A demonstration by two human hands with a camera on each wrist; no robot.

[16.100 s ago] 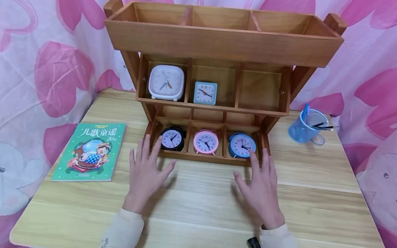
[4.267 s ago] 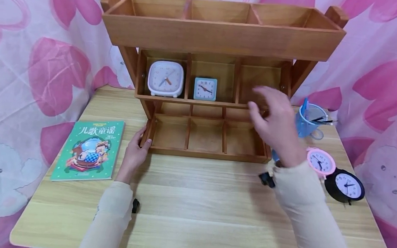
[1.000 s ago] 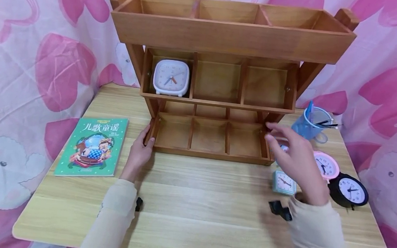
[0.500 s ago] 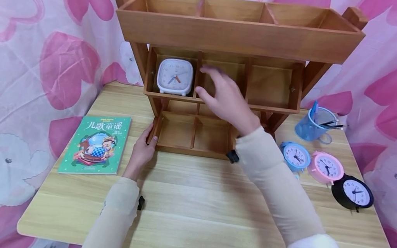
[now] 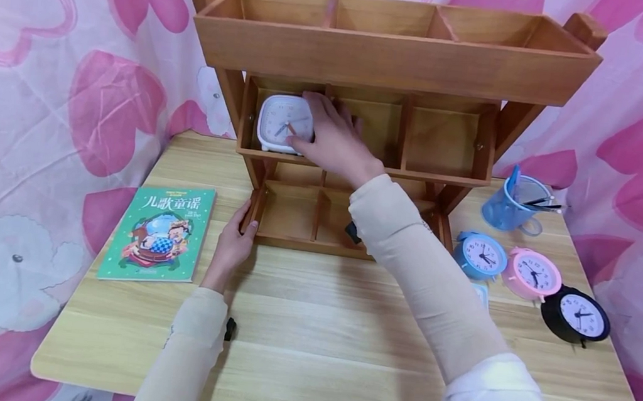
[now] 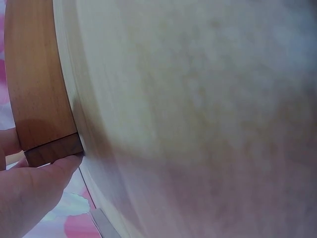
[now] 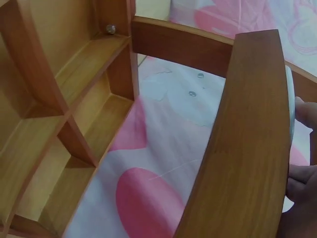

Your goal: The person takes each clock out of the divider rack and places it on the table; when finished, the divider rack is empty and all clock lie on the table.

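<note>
A white square alarm clock (image 5: 285, 123) stands in the left compartment of the rack's middle tier. My right hand (image 5: 340, 136) grips its right side, thumb over the front and fingers at the upper edge. In the right wrist view, the fingers (image 7: 302, 183) and a sliver of the clock's rim (image 7: 290, 101) show beyond a wooden board. With my left hand (image 5: 234, 244) I hold the lower left end of the wooden rack (image 5: 391, 61); the left wrist view shows thumb and fingers pinching the wood's end (image 6: 54, 150).
Blue (image 5: 480, 256), pink (image 5: 531, 273) and black (image 5: 576, 315) round alarm clocks stand at the table's right. A small teal clock (image 5: 481, 293) is mostly hidden by the right sleeve. A blue pen cup (image 5: 505, 205) stands behind them. A green book (image 5: 160, 235) lies left.
The black, pink, blue and small teal clocks have moved from the rack to the table's right. My left hand has taken hold of the rack; my right hand has moved left onto the white clock.
</note>
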